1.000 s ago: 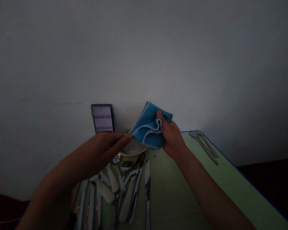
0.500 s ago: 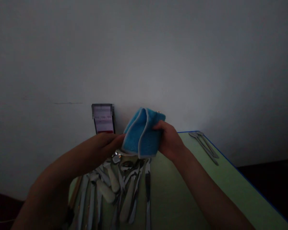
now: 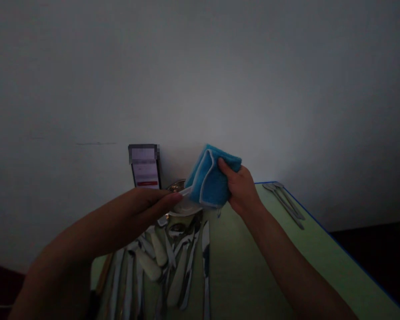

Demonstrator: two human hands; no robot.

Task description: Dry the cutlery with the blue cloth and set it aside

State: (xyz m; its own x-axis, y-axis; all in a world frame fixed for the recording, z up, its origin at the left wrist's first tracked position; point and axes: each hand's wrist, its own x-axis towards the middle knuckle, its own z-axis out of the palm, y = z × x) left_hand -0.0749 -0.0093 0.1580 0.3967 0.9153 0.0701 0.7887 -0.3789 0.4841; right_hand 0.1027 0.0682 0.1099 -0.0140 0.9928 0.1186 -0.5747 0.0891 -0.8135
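My right hand (image 3: pixel 243 186) is closed round a folded blue cloth (image 3: pixel 211 178) with pale edging, its thumb pressed on top. My left hand (image 3: pixel 162 200) pinches a thin utensil with a pale handle (image 3: pixel 186 192). The far end of that utensil goes into the cloth, so its kind is hidden. Just below and behind both hands stands a bowl (image 3: pixel 183 212) with a shiny rim, partly covered by the cloth and my left fingers.
Several pieces of cutlery (image 3: pixel 176 271), some with cream handles, lie across the green table (image 3: pixel 246 266). A table knife (image 3: pixel 206 262) lies to their right. Slim spoons (image 3: pixel 285 204) rest near the blue right edge. A phone (image 3: pixel 145 166) leans against the wall (image 3: pixel 200 80).
The cloth swings left and down over the bowl, then back up and right with my right hand. A length of the pale handle now shows between cloth and left fingers.
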